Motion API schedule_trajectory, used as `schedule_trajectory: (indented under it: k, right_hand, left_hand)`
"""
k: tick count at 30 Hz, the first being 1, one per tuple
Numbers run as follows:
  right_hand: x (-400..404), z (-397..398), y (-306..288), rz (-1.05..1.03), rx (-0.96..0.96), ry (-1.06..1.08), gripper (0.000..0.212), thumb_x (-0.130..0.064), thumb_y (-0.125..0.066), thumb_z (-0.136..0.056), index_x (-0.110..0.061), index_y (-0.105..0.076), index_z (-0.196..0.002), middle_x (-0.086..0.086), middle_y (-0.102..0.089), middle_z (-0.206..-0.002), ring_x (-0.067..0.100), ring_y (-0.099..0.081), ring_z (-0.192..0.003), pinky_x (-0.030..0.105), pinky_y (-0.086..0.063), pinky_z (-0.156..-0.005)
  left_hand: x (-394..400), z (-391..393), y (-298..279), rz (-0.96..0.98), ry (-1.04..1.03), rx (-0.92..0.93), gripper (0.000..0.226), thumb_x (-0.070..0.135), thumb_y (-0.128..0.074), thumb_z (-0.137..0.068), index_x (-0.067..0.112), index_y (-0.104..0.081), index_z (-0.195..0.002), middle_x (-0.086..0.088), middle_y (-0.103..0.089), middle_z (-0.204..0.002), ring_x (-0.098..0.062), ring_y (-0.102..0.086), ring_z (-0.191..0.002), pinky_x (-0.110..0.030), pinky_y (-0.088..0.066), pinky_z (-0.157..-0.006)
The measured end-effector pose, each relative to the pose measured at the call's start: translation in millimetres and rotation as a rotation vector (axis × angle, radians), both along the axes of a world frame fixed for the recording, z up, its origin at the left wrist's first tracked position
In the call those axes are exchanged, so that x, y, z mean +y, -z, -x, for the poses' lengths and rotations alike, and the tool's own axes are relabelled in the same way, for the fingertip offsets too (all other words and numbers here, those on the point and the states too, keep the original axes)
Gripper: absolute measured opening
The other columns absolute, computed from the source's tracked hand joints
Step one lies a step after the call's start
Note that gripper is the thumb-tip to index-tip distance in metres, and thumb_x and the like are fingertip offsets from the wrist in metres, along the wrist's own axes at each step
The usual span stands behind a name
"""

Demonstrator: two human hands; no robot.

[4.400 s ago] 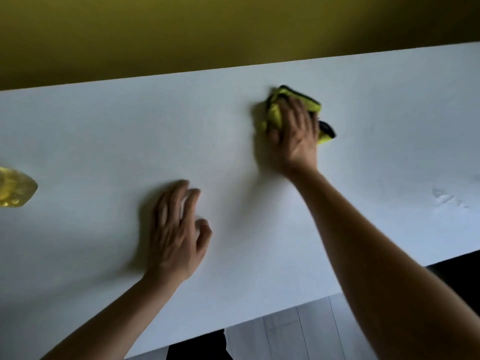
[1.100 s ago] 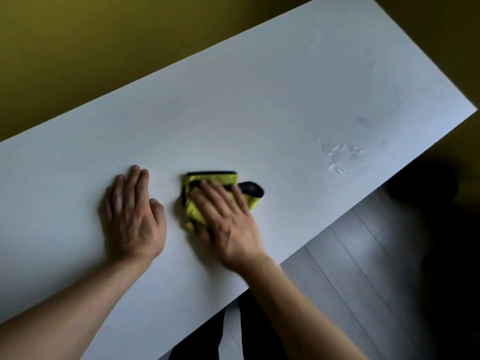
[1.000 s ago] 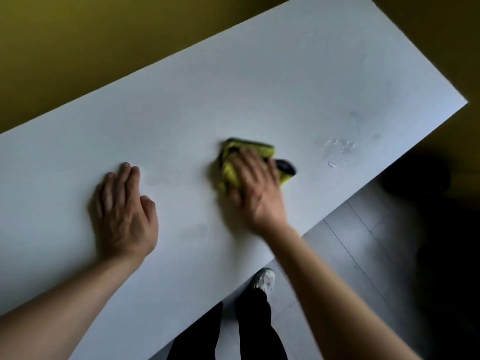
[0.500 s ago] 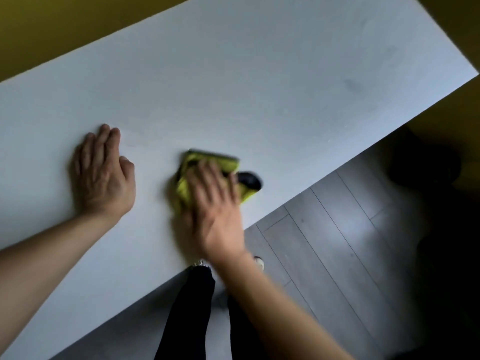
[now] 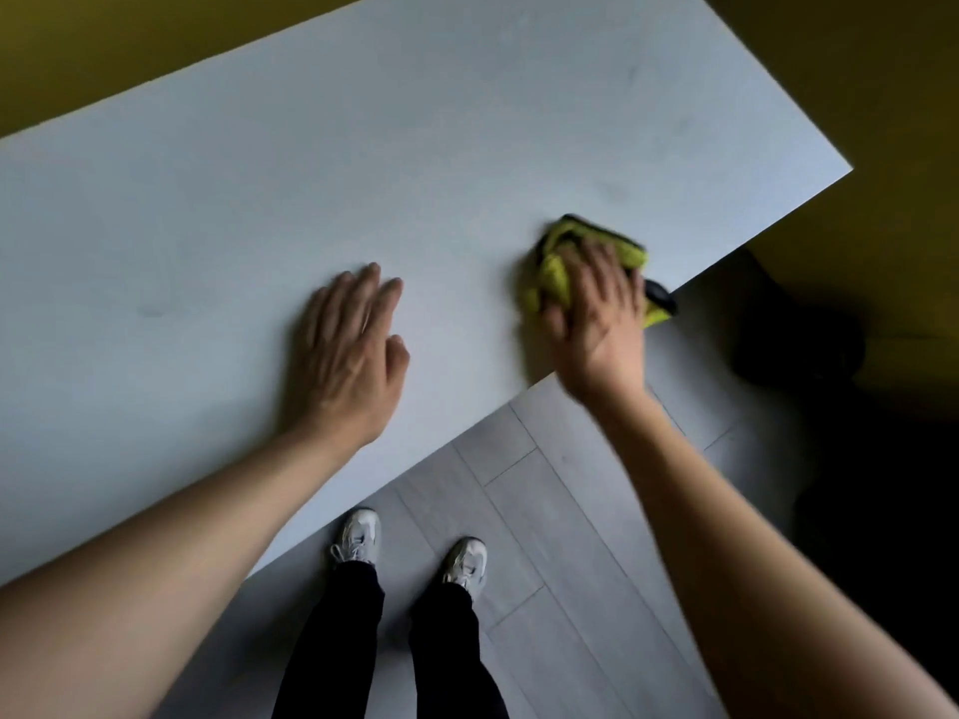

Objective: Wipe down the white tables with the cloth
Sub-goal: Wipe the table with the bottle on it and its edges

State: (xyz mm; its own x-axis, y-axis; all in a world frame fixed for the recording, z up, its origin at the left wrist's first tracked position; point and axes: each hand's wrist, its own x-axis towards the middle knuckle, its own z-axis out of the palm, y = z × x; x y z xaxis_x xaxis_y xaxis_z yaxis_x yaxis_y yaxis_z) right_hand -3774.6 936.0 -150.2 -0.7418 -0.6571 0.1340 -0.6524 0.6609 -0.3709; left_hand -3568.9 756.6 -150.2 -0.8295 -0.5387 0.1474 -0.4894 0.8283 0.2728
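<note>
The white table [image 5: 363, 147] runs slantwise across the view, its right corner at the upper right. A yellow cloth with a black edge [image 5: 558, 272] lies bunched at the table's near edge, partly sticking out over it. My right hand [image 5: 597, 313] presses flat on the cloth with straight fingers and covers most of it. My left hand [image 5: 350, 355] rests palm down on the tabletop to the left of the cloth, fingers straight, holding nothing. Faint smudges show on the surface.
Grey plank floor [image 5: 545, 511] lies below the near table edge, with my two legs and white shoes [image 5: 410, 552] on it. A yellow wall runs behind the table. A dark object [image 5: 799, 329] sits on the floor by the table's right corner.
My right hand has slid the cloth rightward along the near edge, toward the table's right corner. The wet patch seen a second ago is gone. My left hand stays flat on the table.
</note>
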Motion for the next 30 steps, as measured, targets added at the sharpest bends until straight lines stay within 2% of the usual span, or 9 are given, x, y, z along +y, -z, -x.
schedule_trajectory:
  k: [2,5,9,12,16,20,22,25,30]
  right_hand:
    - [10.7,54.4,-2.3,-0.029,0.02,0.137,0.062,-0.038,-0.045,-0.09,-0.015,-0.048,-0.147,0.011,-0.04,-0.157,0.029,-0.031,-0.149,0.056,-0.018,-0.121]
    - [14.8,102.7,-7.4,-0.037,-0.041,0.286,0.066,-0.042,-0.035,-0.089,-0.017,-0.042,-0.15,0.007,-0.032,-0.162,0.026,-0.02,-0.153,0.051,-0.007,-0.125]
    - [1.9,87.4,-5.6,-0.033,-0.014,0.316,0.07,-0.042,-0.034,-0.086,-0.012,-0.046,-0.147,0.013,-0.036,-0.16,0.031,-0.025,-0.151,0.055,-0.009,-0.124]
    - [-22.6,19.9,0.2,0.02,0.005,0.027,0.063,-0.035,-0.048,-0.084,-0.007,-0.055,-0.141,0.019,-0.048,-0.15,0.036,-0.038,-0.144,0.062,-0.023,-0.117]
    - [-69.1,-82.1,-4.6,0.066,-0.025,-0.431,0.054,-0.039,-0.051,-0.095,-0.015,-0.053,-0.144,0.009,-0.045,-0.155,0.026,-0.032,-0.149,0.053,-0.016,-0.123]
    - [-79.1,-51.4,-1.0,0.008,0.023,-0.572,0.055,-0.044,-0.043,-0.097,-0.021,-0.05,-0.147,0.005,-0.041,-0.158,0.022,-0.029,-0.151,0.048,-0.011,-0.126]
    - [-72.2,-6.5,1.1,0.009,-0.009,-0.51,0.059,-0.046,-0.042,-0.095,-0.017,-0.052,-0.145,0.01,-0.045,-0.155,0.027,-0.036,-0.147,0.052,-0.016,-0.123]
    - [-49.2,85.9,5.9,-0.005,-0.019,-0.192,0.063,-0.043,-0.044,-0.089,-0.012,-0.053,-0.144,0.015,-0.048,-0.151,0.033,-0.04,-0.143,0.058,-0.025,-0.117]
    - [-16.5,166.5,-2.8,-0.041,-0.08,0.186,0.066,-0.039,-0.039,-0.089,-0.014,-0.043,-0.15,0.009,-0.033,-0.162,0.027,-0.02,-0.153,0.049,-0.006,-0.125]
  left_hand:
    - [5.8,16.3,1.8,0.002,-0.028,-0.009,0.059,0.027,-0.036,-0.099,0.008,-0.048,-0.153,-0.018,-0.042,-0.163,-0.038,-0.038,-0.151,-0.049,-0.02,-0.127]
    - [6.5,23.6,5.8,0.002,-0.047,-0.018,0.058,0.026,-0.037,-0.099,0.009,-0.046,-0.154,-0.016,-0.04,-0.164,-0.036,-0.035,-0.153,-0.049,-0.018,-0.129]
    - [10.4,23.7,7.1,-0.008,-0.066,0.015,0.058,0.024,-0.035,-0.1,0.006,-0.045,-0.154,-0.016,-0.039,-0.165,-0.035,-0.034,-0.153,-0.051,-0.019,-0.129]
    - [12.7,26.5,5.0,-0.05,-0.14,0.055,0.059,0.023,-0.034,-0.1,0.002,-0.042,-0.154,-0.017,-0.036,-0.165,-0.036,-0.034,-0.153,-0.049,-0.022,-0.128]
    - [11.8,19.6,5.0,-0.051,-0.279,0.104,0.061,0.02,-0.038,-0.092,0.001,-0.047,-0.15,-0.019,-0.044,-0.159,-0.04,-0.041,-0.147,-0.052,-0.03,-0.123]
    - [9.6,17.9,6.6,0.012,-0.328,0.095,0.055,0.02,-0.038,-0.096,0.004,-0.05,-0.147,-0.018,-0.047,-0.157,-0.04,-0.042,-0.146,-0.053,-0.031,-0.122]
    - [11.2,18.0,5.5,0.043,-0.298,0.053,0.053,0.022,-0.035,-0.101,0.01,-0.049,-0.151,-0.015,-0.044,-0.161,-0.04,-0.039,-0.149,-0.053,-0.028,-0.124]
    - [12.5,19.2,5.9,0.072,-0.141,0.023,0.052,0.025,-0.034,-0.105,0.016,-0.048,-0.155,-0.014,-0.04,-0.164,-0.038,-0.037,-0.15,-0.052,-0.024,-0.127]
    - [9.7,24.3,7.9,0.085,-0.095,0.0,0.052,0.027,-0.033,-0.107,0.019,-0.048,-0.156,-0.014,-0.042,-0.164,-0.039,-0.038,-0.151,-0.053,-0.026,-0.127]
